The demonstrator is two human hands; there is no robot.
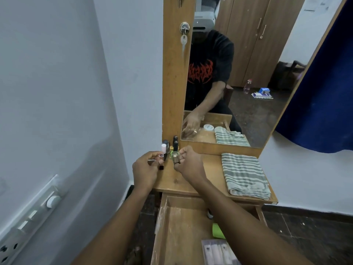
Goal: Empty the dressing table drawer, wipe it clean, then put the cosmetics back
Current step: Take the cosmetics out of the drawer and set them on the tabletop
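wood drawer w/ dusty floor, cloth towel

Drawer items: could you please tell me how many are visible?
3: a white jar at the back, a green object midway, a clear packet nearest the camera; the right arm may hide more.

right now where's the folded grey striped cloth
Head view: the folded grey striped cloth lies on the wooden tabletop, right side, below the mirror, right of the right hand.

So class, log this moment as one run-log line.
left hand: holds pink-capped tube | right hand: holds small glass bottle | drawer: open, items inside | striped cloth: folded on tabletop
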